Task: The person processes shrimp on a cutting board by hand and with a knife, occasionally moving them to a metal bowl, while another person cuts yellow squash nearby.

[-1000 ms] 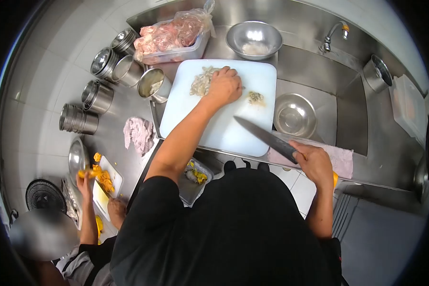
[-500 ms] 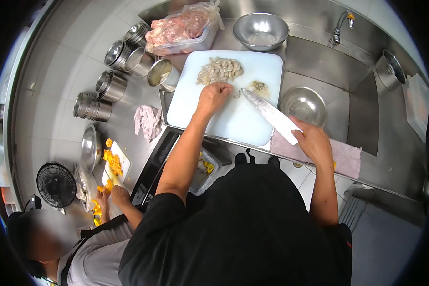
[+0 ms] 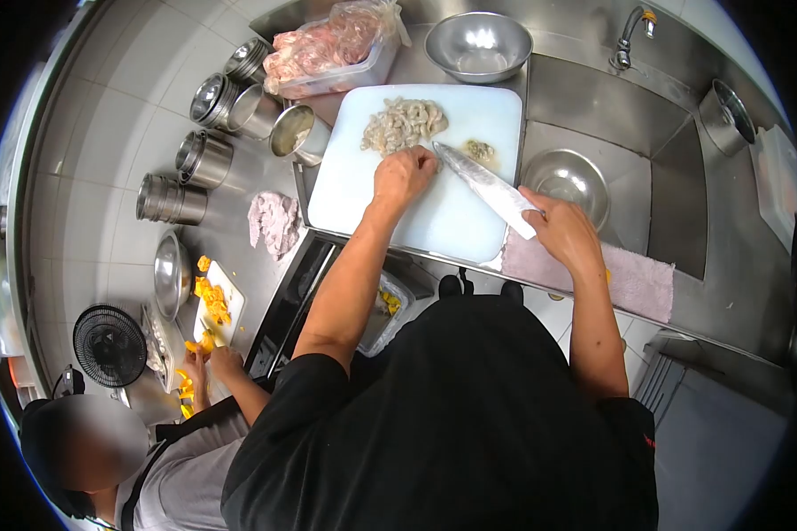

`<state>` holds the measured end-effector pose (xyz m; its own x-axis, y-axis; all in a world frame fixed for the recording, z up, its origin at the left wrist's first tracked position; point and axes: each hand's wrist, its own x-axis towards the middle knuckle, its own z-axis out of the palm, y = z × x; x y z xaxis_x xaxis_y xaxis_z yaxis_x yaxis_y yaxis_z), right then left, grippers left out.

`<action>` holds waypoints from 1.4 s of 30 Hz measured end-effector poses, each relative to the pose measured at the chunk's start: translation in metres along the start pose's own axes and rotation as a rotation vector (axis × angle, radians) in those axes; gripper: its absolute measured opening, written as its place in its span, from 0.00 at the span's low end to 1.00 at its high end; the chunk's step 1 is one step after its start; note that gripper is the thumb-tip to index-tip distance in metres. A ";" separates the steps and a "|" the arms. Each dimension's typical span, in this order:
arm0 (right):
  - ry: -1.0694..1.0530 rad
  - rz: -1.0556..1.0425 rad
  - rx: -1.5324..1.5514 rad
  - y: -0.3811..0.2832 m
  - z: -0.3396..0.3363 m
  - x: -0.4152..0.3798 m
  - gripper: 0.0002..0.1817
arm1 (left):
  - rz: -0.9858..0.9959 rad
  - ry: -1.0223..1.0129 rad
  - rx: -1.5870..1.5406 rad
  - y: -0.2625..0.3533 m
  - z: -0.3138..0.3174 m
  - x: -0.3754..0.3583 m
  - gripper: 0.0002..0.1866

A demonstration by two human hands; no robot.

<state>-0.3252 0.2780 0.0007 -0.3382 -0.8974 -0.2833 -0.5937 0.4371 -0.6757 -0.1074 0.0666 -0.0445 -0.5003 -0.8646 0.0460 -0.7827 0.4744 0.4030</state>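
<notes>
A pile of peeled raw shrimp [image 3: 405,124] lies near the top of the white cutting board [image 3: 447,226]. Just below the pile, my left hand [image 3: 405,174] is closed, its fingertips pinching a single shrimp against the board; the fingers mostly hide it. My right hand [image 3: 562,228] grips a large kitchen knife [image 3: 485,184] by its white handle, the blade angled up and left. Its tip is close beside my left fingertips. Right of the tip sits a small heap of dark, wet scraps [image 3: 479,151].
A steel bowl [image 3: 478,49] and a plastic tub of raw meat [image 3: 332,62] stand behind the board. The sink [image 3: 629,164] at right holds another bowl [image 3: 567,181]. Steel pots [image 3: 205,159] line the left counter, where a co-worker's hands [image 3: 217,363] cut something yellow-orange.
The knife tip has shifted left and up toward my left fingertips, and my right hand has moved with it. My left hand has moved slightly right. The lone shrimp is now mostly covered.
</notes>
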 end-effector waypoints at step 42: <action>0.109 -0.107 -0.067 0.016 0.004 -0.048 0.21 | -0.171 -0.134 -0.177 0.002 -0.001 0.009 0.11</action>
<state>-0.3158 0.3278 0.0010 -0.3456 -0.9288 -0.1337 -0.6767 0.3455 -0.6502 -0.1132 0.0600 -0.0428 -0.4201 -0.8945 -0.1527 -0.7888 0.2768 0.5488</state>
